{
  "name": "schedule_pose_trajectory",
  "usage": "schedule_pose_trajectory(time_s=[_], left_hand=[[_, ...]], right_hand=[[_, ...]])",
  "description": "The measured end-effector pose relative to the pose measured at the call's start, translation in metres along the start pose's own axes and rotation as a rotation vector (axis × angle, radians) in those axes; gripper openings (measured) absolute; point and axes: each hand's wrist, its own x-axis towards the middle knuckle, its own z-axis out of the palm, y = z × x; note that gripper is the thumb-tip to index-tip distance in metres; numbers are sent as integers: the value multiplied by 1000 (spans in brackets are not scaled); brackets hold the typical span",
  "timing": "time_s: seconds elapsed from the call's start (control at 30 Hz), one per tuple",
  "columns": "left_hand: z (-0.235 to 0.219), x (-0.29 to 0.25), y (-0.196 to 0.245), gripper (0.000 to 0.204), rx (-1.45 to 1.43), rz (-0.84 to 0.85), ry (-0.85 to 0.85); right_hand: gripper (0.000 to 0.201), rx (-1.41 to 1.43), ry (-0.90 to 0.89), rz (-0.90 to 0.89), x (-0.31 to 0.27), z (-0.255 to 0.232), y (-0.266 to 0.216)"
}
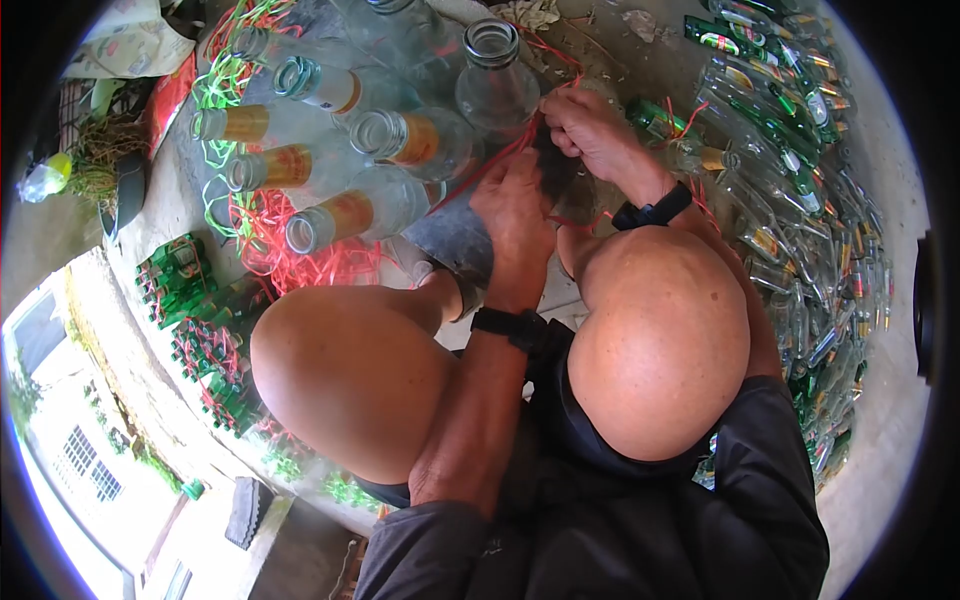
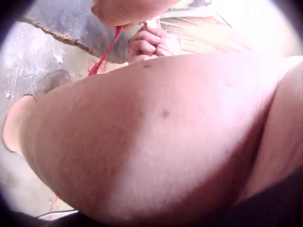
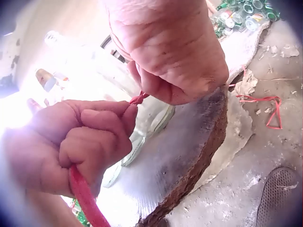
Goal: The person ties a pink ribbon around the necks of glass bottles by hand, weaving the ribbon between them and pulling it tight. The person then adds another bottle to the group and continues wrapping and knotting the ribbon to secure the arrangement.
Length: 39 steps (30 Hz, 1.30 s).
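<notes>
Clear glass bottles (image 1: 408, 135) with orange neck labels stand bunched together, red plastic twine (image 1: 492, 162) running along their near side. My left hand (image 1: 514, 212) is beside the closest bottles and pinches the twine; its curled fingers (image 3: 97, 137) show in the right wrist view, a red end (image 3: 85, 196) trailing below them. To its right, my right hand (image 1: 597, 137) grips the same twine by a clear bottle (image 1: 495, 85). Between the two hands the twine looks twisted (image 3: 138, 98). The left wrist view is mostly filled by a knee (image 2: 156, 127).
Under the bottles lies a grey slab (image 3: 182, 142) with a rough broken edge. Loose red twine (image 1: 300, 245) and green twine (image 1: 215, 95) lie to the left. Many green and clear bottles (image 1: 790, 150) are piled at right; bundled green bottles (image 1: 175, 280) stand at far left.
</notes>
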Motion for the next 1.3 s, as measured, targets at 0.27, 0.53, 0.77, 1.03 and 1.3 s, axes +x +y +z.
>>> schedule_pose_trajectory(time_s=[0.27,0.53,0.77,1.03,1.3], left_hand=[[-8,2,-1,14,-25,21,-15],[-7,0,-1,14,-26,-17,5],[-8,2,-4,13,-14,28,-12],[-11,4,-8,12,-52,84,-16],[-21,1,-2,11,26,44,-162]], right_hand=[[24,5,4,-40,0,2,1],[24,-149,-9,-2,-10,1,-8],[19,-190,-27,-54,-10,2,-5],[18,-203,42,-90,-6,9,-3],[23,-216,-37,-144,-8,1,1]])
